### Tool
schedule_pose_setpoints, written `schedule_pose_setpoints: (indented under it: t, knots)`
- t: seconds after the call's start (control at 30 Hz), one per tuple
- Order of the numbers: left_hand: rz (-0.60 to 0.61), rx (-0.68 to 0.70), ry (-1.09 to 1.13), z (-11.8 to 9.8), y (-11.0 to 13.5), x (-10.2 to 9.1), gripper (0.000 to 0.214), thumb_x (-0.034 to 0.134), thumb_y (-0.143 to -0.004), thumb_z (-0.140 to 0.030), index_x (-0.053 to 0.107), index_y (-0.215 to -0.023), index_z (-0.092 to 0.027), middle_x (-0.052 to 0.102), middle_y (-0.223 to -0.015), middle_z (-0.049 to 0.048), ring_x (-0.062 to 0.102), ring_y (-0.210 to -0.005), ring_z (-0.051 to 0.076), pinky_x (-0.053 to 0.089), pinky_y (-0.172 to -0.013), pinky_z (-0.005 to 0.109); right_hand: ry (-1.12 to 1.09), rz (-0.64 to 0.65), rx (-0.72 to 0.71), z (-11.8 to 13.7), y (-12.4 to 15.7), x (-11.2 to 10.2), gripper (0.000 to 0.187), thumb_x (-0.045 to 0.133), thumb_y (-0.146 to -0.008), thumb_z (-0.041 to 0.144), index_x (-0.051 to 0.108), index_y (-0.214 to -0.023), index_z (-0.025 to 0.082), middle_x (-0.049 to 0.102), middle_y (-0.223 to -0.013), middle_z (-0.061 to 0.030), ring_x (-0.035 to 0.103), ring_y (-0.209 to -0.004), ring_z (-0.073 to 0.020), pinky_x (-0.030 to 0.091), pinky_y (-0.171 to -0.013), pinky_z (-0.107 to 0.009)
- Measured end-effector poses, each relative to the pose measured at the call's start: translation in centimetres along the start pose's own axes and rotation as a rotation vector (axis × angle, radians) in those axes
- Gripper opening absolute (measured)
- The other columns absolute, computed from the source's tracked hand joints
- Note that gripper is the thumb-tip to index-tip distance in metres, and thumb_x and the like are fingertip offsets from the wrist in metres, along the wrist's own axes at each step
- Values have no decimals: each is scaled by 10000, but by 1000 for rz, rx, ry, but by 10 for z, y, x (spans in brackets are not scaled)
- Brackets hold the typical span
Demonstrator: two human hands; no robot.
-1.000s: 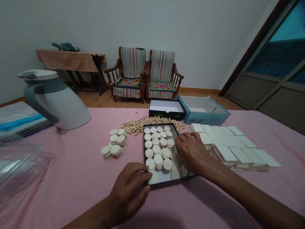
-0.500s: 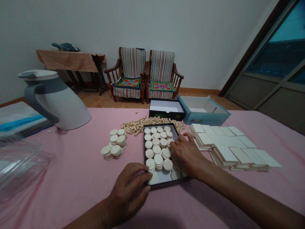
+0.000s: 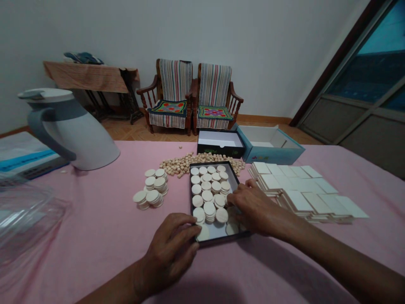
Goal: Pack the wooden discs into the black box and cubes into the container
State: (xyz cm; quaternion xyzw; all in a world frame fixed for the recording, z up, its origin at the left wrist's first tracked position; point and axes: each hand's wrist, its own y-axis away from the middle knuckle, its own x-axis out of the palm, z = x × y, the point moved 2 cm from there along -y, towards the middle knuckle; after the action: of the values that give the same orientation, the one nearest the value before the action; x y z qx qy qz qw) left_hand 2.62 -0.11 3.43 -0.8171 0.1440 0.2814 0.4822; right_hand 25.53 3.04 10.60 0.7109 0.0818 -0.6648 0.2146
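Observation:
A shallow black-edged box [image 3: 191, 198] with a pale inside lies on the table, filled with stacks of round wooden discs [image 3: 209, 210]. My left hand [image 3: 169, 249] grips the box at its front left corner, fingertips over the rim beside a disc. My right hand [image 3: 253, 207] reaches over the right side, its fingers curled down among the discs there. Those fingertips are hidden, so what they pinch cannot be made out. Left of the box stand more stacked discs [image 3: 152, 196]. Several stacks of thin square wooden tiles [image 3: 299, 200] lie to the right of my right hand.
Small wooden pieces [image 3: 180, 164] are heaped behind the box. Farther back stand an open black box [image 3: 221, 150] and a light-blue box [image 3: 274, 156]. A white and grey jug [image 3: 82, 135] and a clear plastic container [image 3: 25, 215] are at left. Pink cloth [image 3: 110, 236] covers the table.
My right hand has shifted slightly toward me along the right side of the box, its fingers still down among the discs. My left hand stays at the corner. The view has tilted a little.

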Motion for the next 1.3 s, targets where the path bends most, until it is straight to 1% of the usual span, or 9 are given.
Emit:
schedule_pose_setpoints:
  t: [0.2, 0.4, 0.5, 0.57, 0.63, 0.73, 0.8, 0.97, 1.3]
  knots:
    - [-2, -13, 12, 0, 1, 1, 360, 576, -777, -58, 574, -1127, -138, 576, -1088, 142, 568, -1006, 208, 549, -799, 340, 32, 12, -28, -4, -2, 18, 193, 629, -699, 154, 669, -886, 172, 692, -848, -92, 588, -836, -241, 206, -748, -356]
    - [5, -7, 8, -1, 0, 0, 362, 581, -767, -49, 577, -1121, -129, 566, -1081, 143, 557, -1011, 211, 546, -801, 336, 68, 85, -18, 1, -5, 13, 182, 663, -685, 177, 675, -865, 159, 697, -864, -107, 581, -890, -260, 211, -753, -361]
    - [5, -15, 12, 0, 1, 0, 379, 586, -763, -46, 569, -1131, -136, 569, -1080, 138, 552, -1010, 211, 545, -805, 344, 71, 78, -14, 1, -6, 10, 177, 680, -697, 189, 678, -872, 158, 694, -876, -102, 569, -896, -254, 215, -749, -355]
    - [15, -10, 19, 1, 1, 1, 388, 589, -759, -42, 565, -1137, -129, 564, -1082, 141, 549, -1015, 212, 544, -811, 348, 64, 33, 5, -1, -6, 8, 146, 674, -717, 175, 683, -862, 171, 689, -868, -85, 558, -882, -238, 217, -746, -350]
    - [19, -10, 22, 1, 2, 1, 388, 588, -760, -40, 564, -1139, -120, 554, -1091, 147, 544, -1022, 213, 544, -814, 351, 86, -72, 20, -5, -7, 5, 94, 639, -761, 156, 691, -834, 186, 678, -876, -76, 540, -884, -231, 218, -752, -355]
    - [22, -17, 19, 2, 4, 2, 389, 587, -764, -42, 562, -1144, -121, 541, -1108, 150, 538, -1033, 216, 543, -816, 356, 172, -243, 18, -10, -10, 5, 135, 588, -802, 131, 704, -768, 191, 657, -906, -82, 506, -926, -246, 218, -788, -378]
    - [31, -16, 21, 3, 5, 2, 399, 591, -763, -41, 559, -1152, -124, 541, -1110, 148, 534, -1040, 216, 541, -822, 357, 232, -279, 8, -13, -13, 8, 144, 593, -786, 116, 706, -724, 177, 644, -898, -93, 491, -945, -257, 216, -826, -397]
    - [41, -20, 22, 3, 7, 2, 410, 599, -754, -29, 555, -1152, -120, 530, -1116, 150, 525, -1045, 215, 537, -831, 355, 288, -230, -40, -12, -16, 19, 108, 622, -739, 121, 702, -680, 162, 632, -885, -114, 476, -956, -272, 210, -896, -436]
    - [36, -13, 21, 3, 5, 1, 407, 587, -767, -46, 549, -1162, -132, 540, -1108, 147, 534, -1033, 214, 542, -819, 355, 260, -199, 5, -7, -20, 21, 138, 597, -767, 127, 710, -693, 155, 643, -854, -113, 490, -970, -269, 183, -963, -444]
